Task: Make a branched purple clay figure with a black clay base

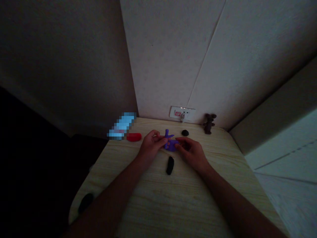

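Note:
My left hand (pixel 150 145) pinches a purple clay piece (pixel 166 133), shaped like a short upright stick with a thin pointed branch to its right. Fingers of my right hand (pixel 194 152) close on the right edge of a flatter purple clay part (pixel 171 146). Dim light and my fingers hide whether the two purple parts are joined. Just below the hands, a black elongated lump (pixel 170 165) lies on the wooden table (pixel 163 198). Behind my right hand sits a small round black lump (pixel 185 133).
Left of my hands lie a red clay piece (pixel 134 137) and a blurred-out bright screen (pixel 122 126). A small brown figure (pixel 209 124) stands at the back right. The wall behind holds a socket (pixel 182 113). Another dark lump (pixel 85 203) lies beside my left forearm.

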Demonstrator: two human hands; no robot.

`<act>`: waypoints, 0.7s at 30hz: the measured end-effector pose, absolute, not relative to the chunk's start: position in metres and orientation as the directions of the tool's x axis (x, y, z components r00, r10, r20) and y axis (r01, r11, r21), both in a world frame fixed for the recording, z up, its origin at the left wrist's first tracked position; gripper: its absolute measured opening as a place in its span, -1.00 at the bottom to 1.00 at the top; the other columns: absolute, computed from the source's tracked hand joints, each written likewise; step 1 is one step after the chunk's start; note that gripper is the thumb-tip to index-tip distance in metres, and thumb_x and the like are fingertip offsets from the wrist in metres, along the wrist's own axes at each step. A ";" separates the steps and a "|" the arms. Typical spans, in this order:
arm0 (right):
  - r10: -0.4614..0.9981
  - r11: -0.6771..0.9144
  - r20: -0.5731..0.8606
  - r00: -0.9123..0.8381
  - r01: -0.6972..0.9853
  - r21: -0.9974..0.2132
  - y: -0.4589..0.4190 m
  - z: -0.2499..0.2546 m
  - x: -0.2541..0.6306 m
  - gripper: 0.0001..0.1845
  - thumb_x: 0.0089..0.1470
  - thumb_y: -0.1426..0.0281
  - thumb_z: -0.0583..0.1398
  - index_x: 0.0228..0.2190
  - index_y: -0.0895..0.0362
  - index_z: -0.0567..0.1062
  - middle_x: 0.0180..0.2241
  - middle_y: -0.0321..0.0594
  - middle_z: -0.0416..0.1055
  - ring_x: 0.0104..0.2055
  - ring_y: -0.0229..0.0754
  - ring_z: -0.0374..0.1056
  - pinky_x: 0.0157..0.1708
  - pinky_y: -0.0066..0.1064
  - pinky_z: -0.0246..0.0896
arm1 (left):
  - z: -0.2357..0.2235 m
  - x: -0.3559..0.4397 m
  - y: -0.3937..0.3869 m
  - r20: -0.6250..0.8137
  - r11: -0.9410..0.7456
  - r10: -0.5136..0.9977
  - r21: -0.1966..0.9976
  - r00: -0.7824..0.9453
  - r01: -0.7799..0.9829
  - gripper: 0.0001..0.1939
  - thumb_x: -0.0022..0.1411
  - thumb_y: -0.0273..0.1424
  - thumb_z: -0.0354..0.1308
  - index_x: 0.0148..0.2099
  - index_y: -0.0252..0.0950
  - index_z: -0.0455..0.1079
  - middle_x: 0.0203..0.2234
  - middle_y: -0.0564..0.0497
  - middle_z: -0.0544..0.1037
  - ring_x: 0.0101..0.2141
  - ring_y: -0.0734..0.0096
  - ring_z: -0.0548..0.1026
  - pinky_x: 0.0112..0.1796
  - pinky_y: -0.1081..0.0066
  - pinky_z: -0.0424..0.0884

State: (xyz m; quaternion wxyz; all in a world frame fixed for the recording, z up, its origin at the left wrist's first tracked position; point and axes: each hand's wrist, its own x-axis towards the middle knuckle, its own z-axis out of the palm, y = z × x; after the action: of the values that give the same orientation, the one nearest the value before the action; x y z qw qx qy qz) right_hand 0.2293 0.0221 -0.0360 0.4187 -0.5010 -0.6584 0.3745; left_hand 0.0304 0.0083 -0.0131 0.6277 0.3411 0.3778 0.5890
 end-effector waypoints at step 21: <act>0.997 0.060 0.063 -0.054 -0.052 -0.997 0.021 -0.027 0.231 -0.52 -0.12 0.18 0.54 -0.13 0.05 0.70 -0.15 -0.13 0.70 -0.13 -0.05 0.61 -0.02 -0.18 0.52 | -0.011 0.029 0.006 -0.185 0.189 0.981 0.834 0.059 -0.519 -0.61 0.10 -0.25 0.52 -0.10 -0.29 0.50 -0.33 -0.06 0.71 -0.51 0.37 0.63 -0.45 0.41 0.56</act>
State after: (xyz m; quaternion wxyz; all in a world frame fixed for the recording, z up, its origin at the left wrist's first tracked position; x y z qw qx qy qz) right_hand 0.2306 0.0210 -0.0267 0.5137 -0.4574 -0.5161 0.5105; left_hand 0.0295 0.0061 -0.0114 0.6649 0.2960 0.3902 0.5639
